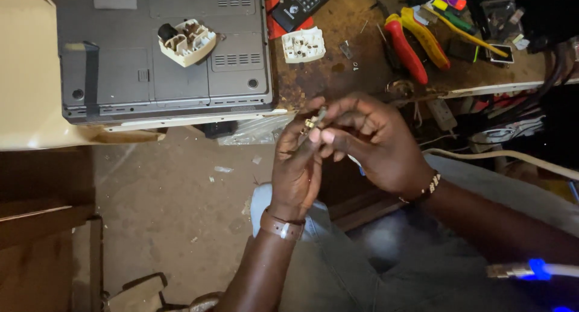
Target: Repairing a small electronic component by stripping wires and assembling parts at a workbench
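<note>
A small brass-coloured metal part (311, 122), with a thin metal tool (319, 115) set against it, sits at the centre of the view, pinched between both hands just below the bench edge. What kind of part it is I cannot tell; it is too small.

The laptop (163, 53), grey and lying underside up, fills the 11 o'clock area of the workbench (338, 71). The left hand (295, 167), at 6 o'clock from the part, has its fingers closed on the part from below, a band on its wrist. The right hand (374, 140), at 4 o'clock from the part, grips the thin tool between thumb and fingertips, a bracelet on its wrist. Red-and-yellow-handled pliers (416, 44) lie at 2 o'clock on the bench. A dark remote control (304, 1) lies at 12 o'clock. An opened white plug body (187, 42) with its innards showing rests on the laptop at 11 o'clock. A second white plug half (303, 45) lies on the bench wood just beside the laptop's right edge, at 12 o'clock from the hands.
</note>
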